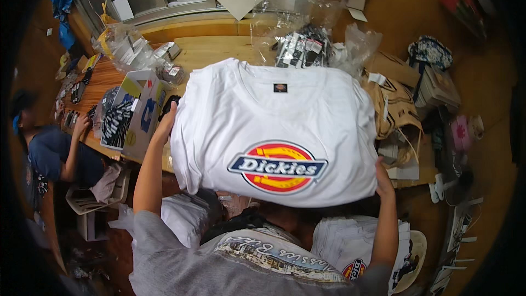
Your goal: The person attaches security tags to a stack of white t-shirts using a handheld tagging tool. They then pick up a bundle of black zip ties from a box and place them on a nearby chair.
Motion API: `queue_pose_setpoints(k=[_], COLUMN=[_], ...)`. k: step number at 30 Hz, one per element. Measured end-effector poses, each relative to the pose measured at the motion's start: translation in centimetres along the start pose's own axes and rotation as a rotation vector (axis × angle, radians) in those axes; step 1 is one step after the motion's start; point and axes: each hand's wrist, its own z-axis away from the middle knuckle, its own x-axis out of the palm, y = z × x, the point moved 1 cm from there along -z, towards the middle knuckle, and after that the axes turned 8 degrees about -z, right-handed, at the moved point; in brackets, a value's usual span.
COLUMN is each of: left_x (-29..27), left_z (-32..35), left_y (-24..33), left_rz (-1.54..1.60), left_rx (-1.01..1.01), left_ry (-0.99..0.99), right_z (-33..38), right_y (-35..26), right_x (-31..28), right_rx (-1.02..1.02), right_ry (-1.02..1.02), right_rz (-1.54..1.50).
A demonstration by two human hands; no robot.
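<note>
A thick stack of folded white T-shirts (219, 115) is held up in front of me, over the near side of the wooden table. The top shirt has a V-shaped neckline, a small dark neck label and a red, yellow and navy printed emblem. My left hand (168, 120) grips the stack's left side, and my right hand (383, 180) grips its lower right edge. Most of the fingers are hidden behind or beneath the cloth. Below my right forearm lies another pile of white shirts (342, 235) with a similar emblem.
On the wooden table (213, 49) are an open carton (143, 112) of dark items, clear plastic bags (126, 49), black-and-white packets (301, 49) and a brown paper bag (392, 104). A person in dark blue (68, 153) works at the left, near a plastic chair (98, 194).
</note>
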Motion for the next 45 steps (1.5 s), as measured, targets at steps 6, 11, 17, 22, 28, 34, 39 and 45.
queue_pose_setpoints(k=[6, 11, 17, 22, 28, 34, 39, 45], left_x=[0.3, 1.6, 3.8, 2.9, 0.6, -0.4, -1.2, -1.4], left_z=[-3.9, -3.8, -4.8, -4.7, -2.6, 1.4, 3.8, 4.7], left_y=[1.4, 2.5, 4.4, 6.3, 8.0, 7.9, 8.1, 8.5], left_rz=[0.447, 0.774, 0.919, 0.760, 0.537, 0.427, 0.383, 0.345], left_rx=[-0.091, -0.016, 0.008, -0.022, -0.074, -0.138, -0.167, -0.208], left_ry=[-0.505, -0.497, -0.516, -0.486, -0.476, -0.417, -0.382, -0.357], right_z=[-1.1, -2.7, -6.7, -8.5, -9.2, -11.0, -11.5, -11.7], right_y=[-0.3, -0.2, -2.0, -2.3, -2.0, -1.9, -1.8, -1.7], right_x=[-0.8, 1.9, 7.9, 9.2, 9.5, 10.4, 11.3, 11.6], right_rx=[0.188, 0.194, 0.065, 0.042, 0.020, -0.013, -0.042, -0.067], right_ry=[-0.028, 0.095, 0.186, 0.198, 0.249, 0.242, 0.240, 0.255], right_rz=[-0.123, 0.080, 0.175, 0.177, 0.168, 0.150, 0.132, 0.097])
